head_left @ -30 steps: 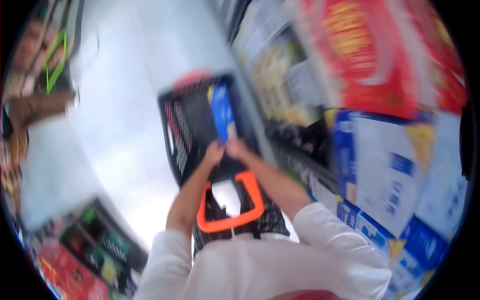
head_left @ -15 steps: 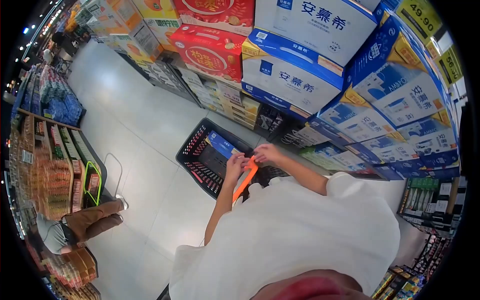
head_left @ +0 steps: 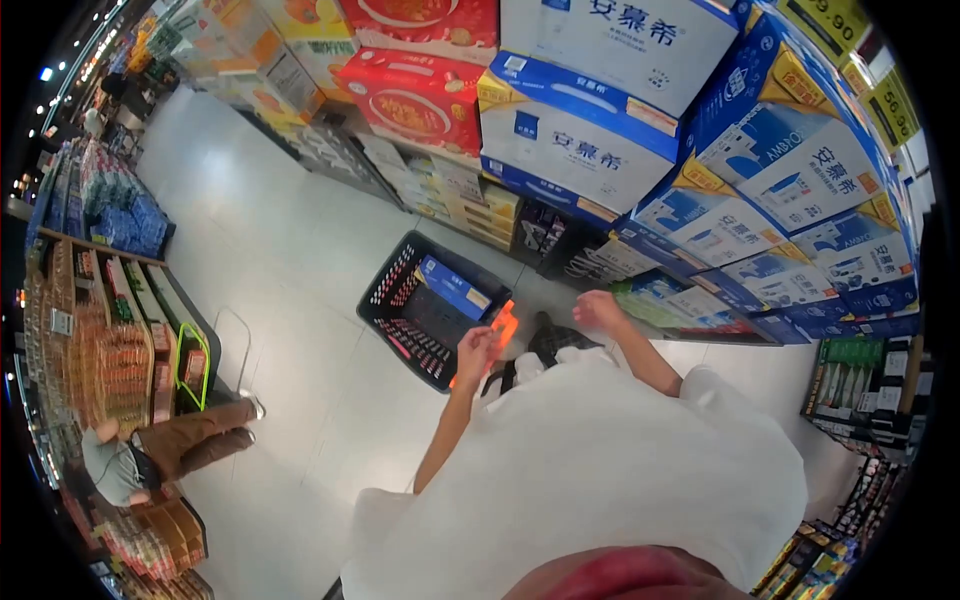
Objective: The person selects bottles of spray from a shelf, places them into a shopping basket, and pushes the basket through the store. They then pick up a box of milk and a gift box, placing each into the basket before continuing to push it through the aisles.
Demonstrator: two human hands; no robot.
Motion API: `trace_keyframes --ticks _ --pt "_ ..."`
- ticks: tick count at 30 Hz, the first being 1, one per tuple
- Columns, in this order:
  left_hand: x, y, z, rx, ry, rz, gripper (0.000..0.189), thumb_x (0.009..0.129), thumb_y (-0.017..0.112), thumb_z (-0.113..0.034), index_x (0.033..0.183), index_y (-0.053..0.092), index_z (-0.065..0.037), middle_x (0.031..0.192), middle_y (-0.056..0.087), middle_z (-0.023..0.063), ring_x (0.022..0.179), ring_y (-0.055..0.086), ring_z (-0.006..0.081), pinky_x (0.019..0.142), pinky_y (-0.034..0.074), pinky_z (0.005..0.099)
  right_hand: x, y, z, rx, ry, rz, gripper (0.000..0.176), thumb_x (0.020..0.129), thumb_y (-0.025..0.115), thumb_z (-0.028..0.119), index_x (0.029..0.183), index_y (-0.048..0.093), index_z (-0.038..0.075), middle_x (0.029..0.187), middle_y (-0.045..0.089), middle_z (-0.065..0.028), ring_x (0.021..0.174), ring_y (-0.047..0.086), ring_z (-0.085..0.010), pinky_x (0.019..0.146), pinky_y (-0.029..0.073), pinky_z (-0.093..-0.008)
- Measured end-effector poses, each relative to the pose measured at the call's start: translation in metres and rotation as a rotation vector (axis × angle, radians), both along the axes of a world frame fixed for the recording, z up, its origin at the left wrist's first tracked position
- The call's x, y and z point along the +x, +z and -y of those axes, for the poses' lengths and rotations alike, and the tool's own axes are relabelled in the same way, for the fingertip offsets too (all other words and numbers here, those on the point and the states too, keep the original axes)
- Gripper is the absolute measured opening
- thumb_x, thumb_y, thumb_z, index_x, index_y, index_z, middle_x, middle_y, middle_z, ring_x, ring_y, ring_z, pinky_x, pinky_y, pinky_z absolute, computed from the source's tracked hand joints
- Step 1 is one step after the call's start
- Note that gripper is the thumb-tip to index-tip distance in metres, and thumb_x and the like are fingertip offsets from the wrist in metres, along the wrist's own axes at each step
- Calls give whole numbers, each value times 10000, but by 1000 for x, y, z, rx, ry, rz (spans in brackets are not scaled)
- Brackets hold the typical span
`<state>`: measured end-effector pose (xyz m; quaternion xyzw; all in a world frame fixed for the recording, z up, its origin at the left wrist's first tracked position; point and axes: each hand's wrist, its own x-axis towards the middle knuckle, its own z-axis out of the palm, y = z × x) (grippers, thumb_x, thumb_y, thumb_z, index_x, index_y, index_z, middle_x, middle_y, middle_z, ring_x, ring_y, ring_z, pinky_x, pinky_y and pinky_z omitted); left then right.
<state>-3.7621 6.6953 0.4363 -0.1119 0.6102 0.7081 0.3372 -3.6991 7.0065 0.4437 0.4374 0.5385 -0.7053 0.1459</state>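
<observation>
A black shopping basket (head_left: 388, 327) with slotted sides stands in front of me, tilted in view. Inside it, along the far side, lies a blue and white carton (head_left: 455, 287). My left hand (head_left: 476, 350) is at the near edge of the basket, its fingers closed around the orange basket handle (head_left: 507, 325). Off to the right, apart from the handle, my right hand (head_left: 598, 311) holds nothing, and its fingers are loosely bent and somewhat blurred. It is nearest to the stacked goods on the right.
Blue and white milk cartons (head_left: 580, 140) are stacked ahead and to the right, beside red gift boxes (head_left: 415, 100). A person (head_left: 170, 450) in brown trousers stands at the left near a shelf (head_left: 110, 330) and a green-rimmed basket (head_left: 192, 365). Pale floor tiles (head_left: 290, 260) run between.
My right hand has let go of the orange handle and moved right. My left hand stays on the handle. The basket shows more of its inside and the blue carton.
</observation>
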Motion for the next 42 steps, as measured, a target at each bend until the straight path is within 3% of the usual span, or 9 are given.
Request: trace_keyframes --ticks 4,6,13,14,19,32,37,40,42 --pt "-5 -24 7 -527 -587 -715 434 822 687 -306 1156 582 -50 912 671 158 890 646 292 799 505 389 -28 -6 20 35 252 -7 252 924 548 239 1048 591 24 895 675 -133 739 673 -205 651 553 -307" --pt "9 -1 0 -525 -634 -391 504 793 695 -383 1164 587 -59 906 653 214 920 625 374 850 477 448 -44 -16 39 -22 429 20 334 907 593 311 1050 570 10 862 676 -117 708 663 -162 570 529 -262" --pt "22 -24 -21 -1244 -625 -401 299 799 635 -312 966 670 -66 859 683 161 788 663 345 698 526 457 -95 -77 102 6 932 -97 312 968 490 225 765 589 10 539 608 -89 428 589 -134 412 480 -269" --pt "20 -22 -24 -1264 -624 -387 288 798 627 -304 950 673 -64 859 683 160 791 664 339 699 527 454 -100 -76 102 58 964 -25 200 967 483 201 934 565 22 632 612 -102 459 589 -144 397 469 -264" --pt "11 -12 -30 -1316 -641 -297 226 799 589 -234 923 676 -66 863 687 152 810 674 323 706 532 442 -117 -78 116 -19 807 158 126 908 583 143 1002 589 60 703 598 -92 454 568 -150 406 472 -272" --pt "-68 -28 24 -1263 -559 -362 241 776 611 -237 910 681 -49 872 676 201 811 670 378 719 547 475 -188 -99 171 207 782 7 167 861 603 190 930 700 73 639 643 -57 450 582 -119 409 458 -276" --pt "-114 -18 41 -1118 -545 -351 248 779 607 -220 910 670 -19 926 664 247 884 648 415 767 525 500 -222 -185 193 616 843 -311 203 843 620 289 909 755 153 790 705 -68 671 667 -179 644 540 -341" --pt "-134 -38 54 -1076 -563 -273 332 798 614 -258 1009 650 -4 1039 651 234 969 635 396 834 520 463 -235 -112 213 486 751 -98 321 768 671 376 956 661 116 933 690 -118 901 665 -291 799 521 -411" --pt "-144 -25 57 -1082 -540 -251 328 800 608 -246 1014 647 -2 1046 648 237 980 629 399 840 515 467 -233 -140 235 628 712 -206 344 777 666 365 1009 616 115 949 684 -133 907 659 -313 793 518 -423"
